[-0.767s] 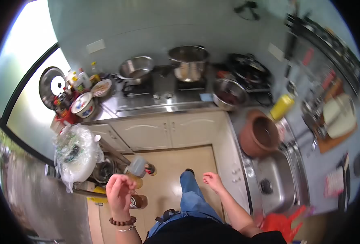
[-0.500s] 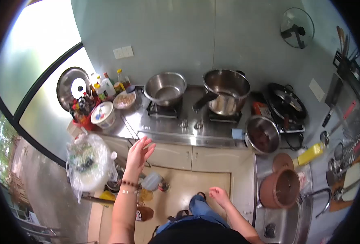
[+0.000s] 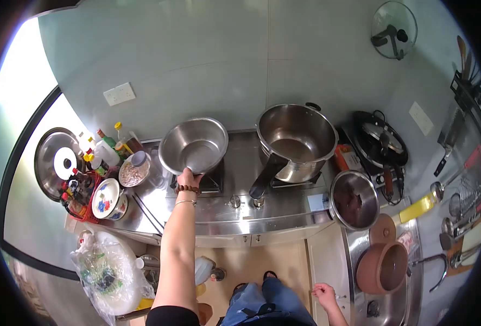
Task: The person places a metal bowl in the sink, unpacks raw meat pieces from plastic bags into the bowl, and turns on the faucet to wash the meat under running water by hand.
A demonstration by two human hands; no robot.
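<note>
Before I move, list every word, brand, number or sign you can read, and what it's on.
No text can be read.
Labels on the bottles: too small.
Print on the orange packet: too small and blurred.
Pale blue patch on the stove: no legible marks.

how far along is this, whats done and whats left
Looks done: dark red food is in the steel bowl. In hand: the left hand holds the basin at the left burner; the right hand holds nothing. Seemingly left: filling the basin, which shows no food.
</note>
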